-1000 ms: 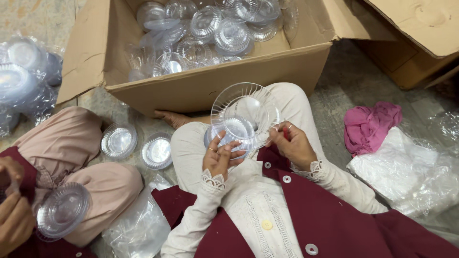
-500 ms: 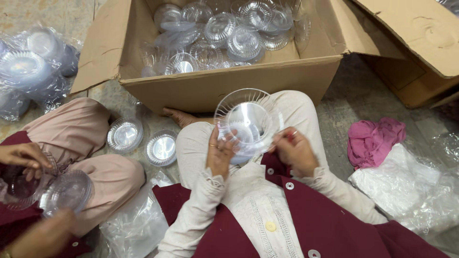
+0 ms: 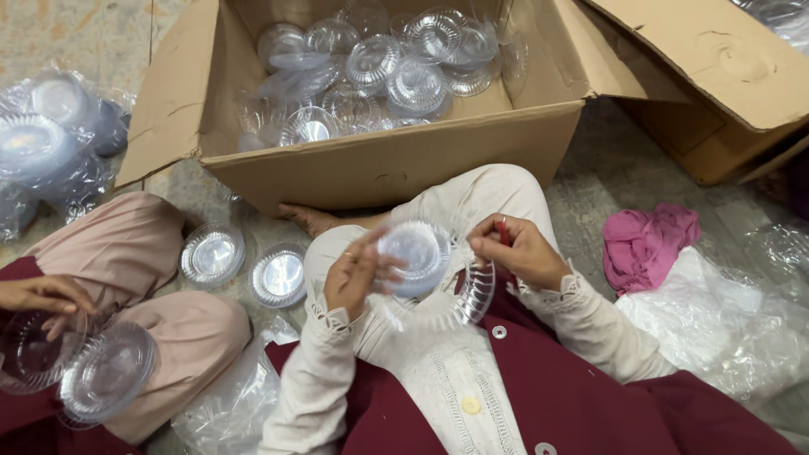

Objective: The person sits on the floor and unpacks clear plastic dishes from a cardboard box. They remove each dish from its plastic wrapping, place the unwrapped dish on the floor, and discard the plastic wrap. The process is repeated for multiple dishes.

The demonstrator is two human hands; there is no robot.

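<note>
I sit on the floor with a clear plastic bowl (image 3: 419, 253) held over my lap. My left hand (image 3: 354, 271) grips its left side, fingers spread on the base. My right hand (image 3: 521, 249) pinches the bowl's ribbed rim (image 3: 476, 291) on the right and also holds a small red object between thumb and finger. The bowl is tilted with its base toward me. An open cardboard box (image 3: 371, 164) stands just beyond my knees, filled with several clear bowls (image 3: 371, 67).
A co-worker's hand (image 3: 46, 295) at the left holds clear bowls (image 3: 105, 371). Two stacks of bowls (image 3: 244, 265) rest on the floor between us. Bagged bowls (image 3: 50, 143) lie far left; a pink cloth (image 3: 645, 240), plastic wrap (image 3: 725, 320) and a second box (image 3: 716, 93) at right.
My bowl has come down from in front of the box toward my lap and turned. The co-worker's hand at the left has shifted with its bowls.
</note>
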